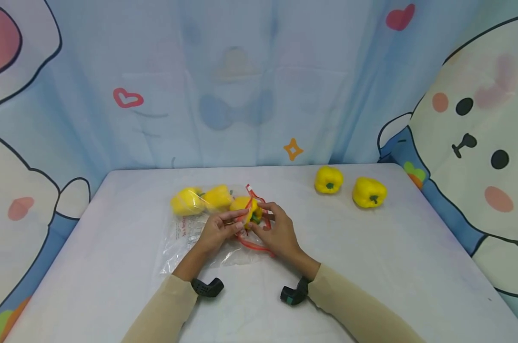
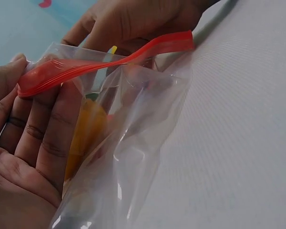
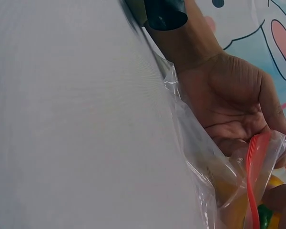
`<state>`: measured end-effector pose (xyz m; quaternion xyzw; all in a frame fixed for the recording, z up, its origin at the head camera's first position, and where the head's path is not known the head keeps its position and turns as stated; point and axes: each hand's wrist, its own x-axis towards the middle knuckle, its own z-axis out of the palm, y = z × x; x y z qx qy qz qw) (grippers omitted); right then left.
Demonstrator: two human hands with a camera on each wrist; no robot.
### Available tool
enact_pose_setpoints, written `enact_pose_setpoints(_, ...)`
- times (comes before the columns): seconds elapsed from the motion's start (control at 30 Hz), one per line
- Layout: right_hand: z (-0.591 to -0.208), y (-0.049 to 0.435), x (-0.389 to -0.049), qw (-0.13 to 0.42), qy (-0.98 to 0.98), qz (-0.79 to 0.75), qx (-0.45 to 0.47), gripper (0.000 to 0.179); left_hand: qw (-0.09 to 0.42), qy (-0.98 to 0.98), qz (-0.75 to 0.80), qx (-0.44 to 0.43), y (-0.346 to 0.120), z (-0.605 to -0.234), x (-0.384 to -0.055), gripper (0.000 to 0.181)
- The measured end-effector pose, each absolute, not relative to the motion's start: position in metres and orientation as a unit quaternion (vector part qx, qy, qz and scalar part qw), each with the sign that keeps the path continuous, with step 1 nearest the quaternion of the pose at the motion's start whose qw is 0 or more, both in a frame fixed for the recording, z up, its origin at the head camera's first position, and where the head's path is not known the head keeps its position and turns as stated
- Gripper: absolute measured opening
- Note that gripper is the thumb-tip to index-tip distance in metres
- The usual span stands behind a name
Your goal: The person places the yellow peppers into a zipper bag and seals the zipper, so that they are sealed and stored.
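Observation:
A clear plastic zip bag [image 1: 186,244] with a red seal strip [image 1: 251,245] lies on the white table, its mouth toward the right. Inside it are yellow bell peppers, one at the far left [image 1: 187,202] and another beside it [image 1: 218,197]. My left hand [image 1: 217,231] pinches the bag's edge; in the left wrist view its thumb and fingers [image 2: 52,119] meet at the red strip. At the bag's mouth, my right hand [image 1: 281,233] grips a yellow bell pepper [image 1: 253,212] with its green stem showing. In the right wrist view, plastic and fingers partly hide this pepper [image 3: 275,181].
Two more yellow bell peppers, one farther back [image 1: 329,179] and one nearer [image 1: 369,192], sit at the back right of the table [image 1: 370,267]. Behind the table hangs a blue cartoon curtain [image 1: 241,119]. Each wrist wears a black camera.

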<state>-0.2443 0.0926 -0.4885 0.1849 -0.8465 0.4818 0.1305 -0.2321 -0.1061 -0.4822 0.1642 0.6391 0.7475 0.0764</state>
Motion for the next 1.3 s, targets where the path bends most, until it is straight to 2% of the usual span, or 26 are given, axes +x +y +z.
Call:
enact_pose_setpoints(0.27, -0.489, 0.088, -0.244, 0.151, -0.851, 0.465, 0.193, 0.054, 0.075, 0.637, 0.750, 0.161, -0.107, -0.481, -0.231, 0.045)
enact_pose_setpoints(0.57, -0.484, 0.092, -0.239, 0.098, -0.864, 0.462, 0.173, 0.061, 0.077, 0.652, 0.741, 0.140, -0.107, -0.483, -0.233, 0.043)
enact_pose_setpoints(0.77, -0.467, 0.106, -0.243, 0.079, -0.876, 0.454, 0.143, 0.049, 0.076, 0.658, 0.738, 0.127, -0.108, -0.485, -0.234, 0.042)
enact_pose_setpoints(0.87, -0.455, 0.128, -0.253, 0.126, -0.873, 0.455, 0.125, 0.038, 0.077, 0.642, 0.751, 0.137, -0.108, -0.485, -0.233, 0.043)
enact_pose_setpoints(1.0, -0.446, 0.176, -0.273, 0.255, -0.846, 0.459, 0.098, 0.032, 0.079, 0.632, 0.757, 0.148, -0.107, -0.484, -0.233, 0.043)
enact_pose_setpoints(1.1, -0.446, 0.214, -0.287, 0.340, -0.826, 0.447, 0.032, 0.030, 0.080, 0.637, 0.753, 0.147, -0.107, -0.484, -0.233, 0.043)
enact_pose_setpoints(1.2, -0.448, 0.247, -0.297, 0.382, -0.820, 0.421, -0.073, 0.030, 0.080, 0.643, 0.748, 0.145, -0.107, -0.484, -0.233, 0.043)
enact_pose_setpoints(1.3, -0.452, 0.272, -0.303, 0.369, -0.819, 0.410, -0.162, 0.039, 0.080, 0.643, 0.747, 0.148, -0.109, -0.483, -0.232, 0.043)
